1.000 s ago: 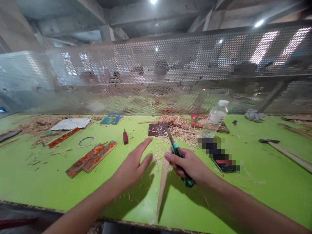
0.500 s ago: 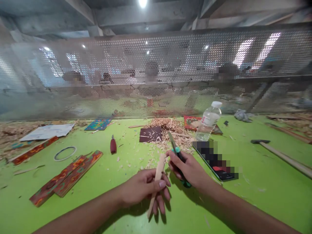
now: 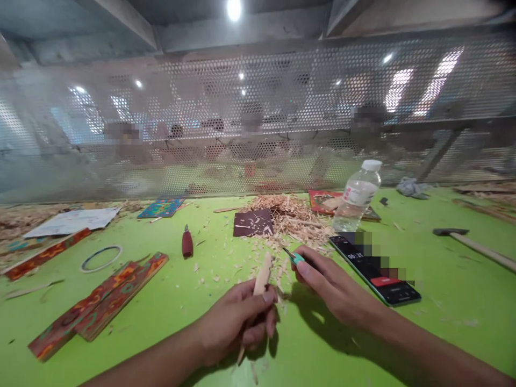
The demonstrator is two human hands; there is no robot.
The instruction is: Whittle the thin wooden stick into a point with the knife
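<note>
Wood stick [image 3: 263,277], a thin, light, stiff slat above the table [image 3: 443,279], looks liable to split at its tip, so grip mid-length, as the closed left hand [image 3: 237,320] does. Right hand [image 3: 334,285] is wrapped around a teal-handled knife [image 3: 296,258], blade near the stick's end.

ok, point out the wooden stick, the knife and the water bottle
wooden stick [image 3: 264,273], head view, bare upper end above the left hand's fingers
knife [image 3: 297,258], head view, teal handle tip ahead of the right hand's fingers
water bottle [image 3: 356,200], head view, middle of its clear body
</note>
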